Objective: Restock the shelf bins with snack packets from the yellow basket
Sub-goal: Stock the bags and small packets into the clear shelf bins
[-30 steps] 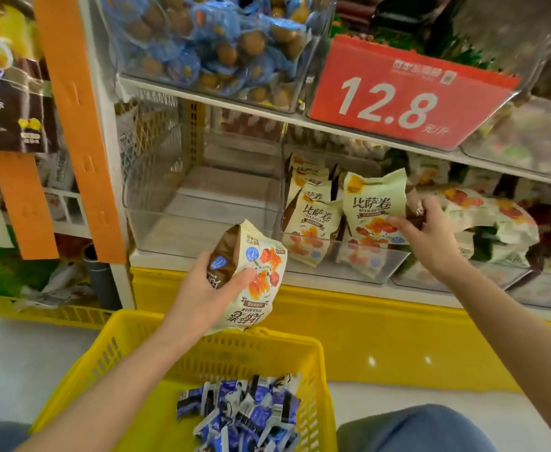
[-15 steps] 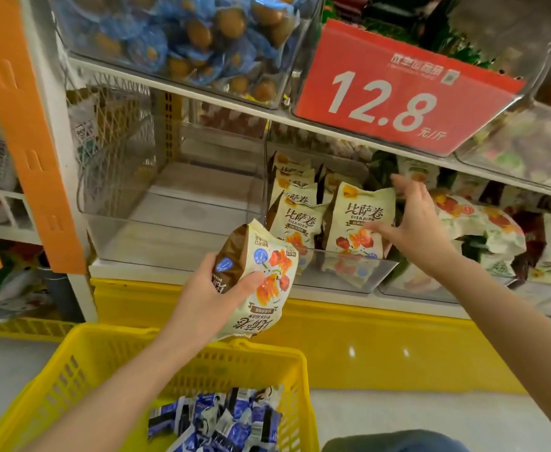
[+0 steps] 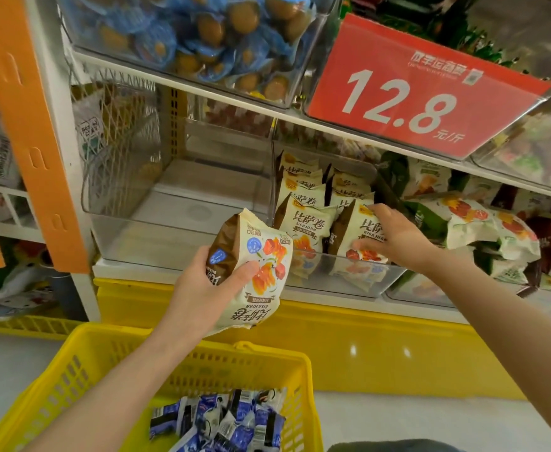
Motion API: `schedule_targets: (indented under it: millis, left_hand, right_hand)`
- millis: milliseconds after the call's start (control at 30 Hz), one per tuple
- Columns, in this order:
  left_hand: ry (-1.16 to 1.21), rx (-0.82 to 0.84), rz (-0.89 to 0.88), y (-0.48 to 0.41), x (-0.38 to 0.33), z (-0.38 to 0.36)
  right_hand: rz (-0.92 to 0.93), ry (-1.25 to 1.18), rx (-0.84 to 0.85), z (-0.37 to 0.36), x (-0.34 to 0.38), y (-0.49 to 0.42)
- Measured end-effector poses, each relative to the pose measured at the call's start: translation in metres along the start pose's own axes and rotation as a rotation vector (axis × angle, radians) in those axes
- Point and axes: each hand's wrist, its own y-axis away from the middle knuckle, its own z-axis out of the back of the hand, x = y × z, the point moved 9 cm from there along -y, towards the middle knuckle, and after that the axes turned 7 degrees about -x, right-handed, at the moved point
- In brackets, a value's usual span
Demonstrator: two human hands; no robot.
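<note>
Item: cream snack packet (image 3: 258,269), gripped upside down in my left hand (image 3: 207,288), just before the clear bin (image 3: 378,285).
My right hand (image 3: 396,238), fingers spread, presses the front packet (image 3: 349,228).
Advice: I turn it upright and slot it in front, label outward.
Yellow basket (image 3: 72,370) below.

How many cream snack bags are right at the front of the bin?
2. The left front bag stands beside the right front bag, which the right hand touches. More stand behind, partly hidden. The left hand grips a spare bag outside the bin.
</note>
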Motion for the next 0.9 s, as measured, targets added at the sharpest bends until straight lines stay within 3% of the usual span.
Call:
schedule_targets:
  millis: [100,233,267,433,600,900]
  left_hand:
    - [0.014,-0.004,0.011,0.000,-0.001,0.002]
    - [0.034,-0.027,0.018,-0.003,-0.004,0.008]
    - [0.043,-0.036,0.020,-0.004,-0.005,0.009]
    - [0.061,-0.049,0.030,-0.005,-0.003,0.017]
    - [0.124,-0.045,0.047,-0.008,-0.004,0.021]
    - [0.159,-0.004,0.037,-0.015,-0.009,0.016]
  right_hand:
    - [-0.015,0.039,0.094,0.001,0.002,-0.003]
    - [0.181,-0.067,-0.176,0.028,0.057,-0.013]
    - [0.201,-0.105,-0.178,0.026,0.070,-0.019]
    - [0.215,0.061,0.193,-0.027,0.095,-0.050]
    - [0.243,0.183,0.206,-0.041,0.100,-0.066]
    - [0.292,0.092,0.121,-0.042,0.108,-0.068]
